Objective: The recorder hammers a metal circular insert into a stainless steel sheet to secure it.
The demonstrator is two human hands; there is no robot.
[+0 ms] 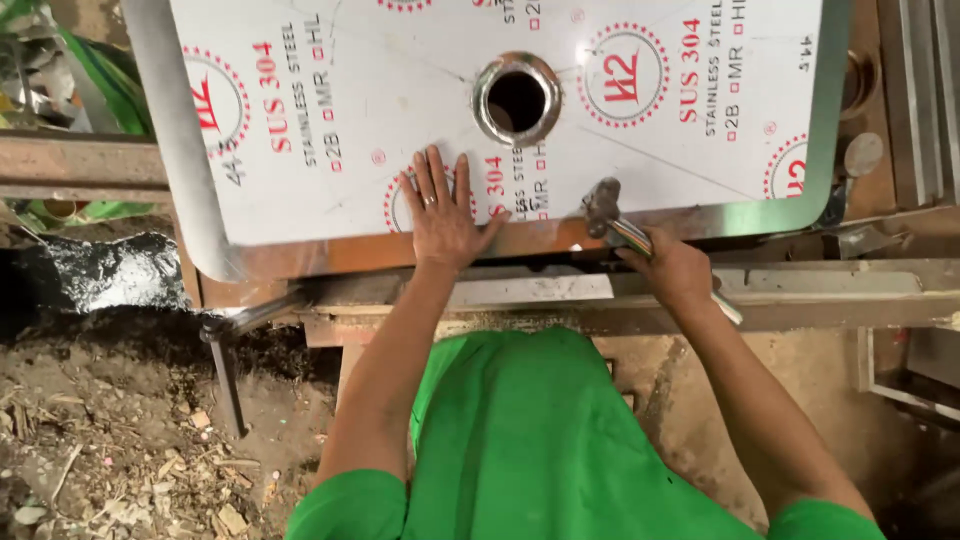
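A large stainless steel sheet [300, 60], covered in white protective film with red printed marks, lies on a workbench, its near edge bent down. A round flanged hole [517, 98] is cut in its middle. My left hand [440, 210] lies flat on the sheet just below the hole, fingers spread, a ring on one finger. My right hand [672, 268] grips the handle of a metal hammer [604, 203], whose head rests at the sheet's near edge, right of my left hand.
The workbench's metal frame [820, 285] runs across in front of me. A dark metal rod [226, 375] leans at the left above ground littered with debris [120, 450]. Metal bars [925, 90] stand at the right. My green garment fills the bottom.
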